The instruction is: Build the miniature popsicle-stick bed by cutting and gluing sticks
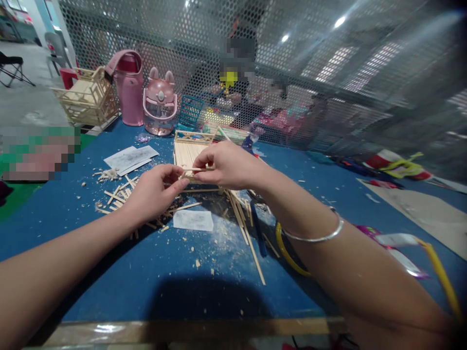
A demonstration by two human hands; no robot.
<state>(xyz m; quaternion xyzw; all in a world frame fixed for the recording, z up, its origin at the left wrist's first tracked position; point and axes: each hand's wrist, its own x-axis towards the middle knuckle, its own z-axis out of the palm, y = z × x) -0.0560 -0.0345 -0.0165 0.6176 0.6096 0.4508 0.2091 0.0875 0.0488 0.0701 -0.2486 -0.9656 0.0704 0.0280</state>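
my left hand (155,187) and right hand (228,167) pinch opposite ends of one thin wooden stick (193,169), held level just above the slatted stick panel (186,150) (loose sticks (120,194) wait on the blue table (109,272)).

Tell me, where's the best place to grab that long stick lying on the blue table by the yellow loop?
Probably near the long stick's bare lower end, coming from above with a fingertip pinch across its thin width. It lies flat on the blue table, and its upper end is crowded by other sticks.
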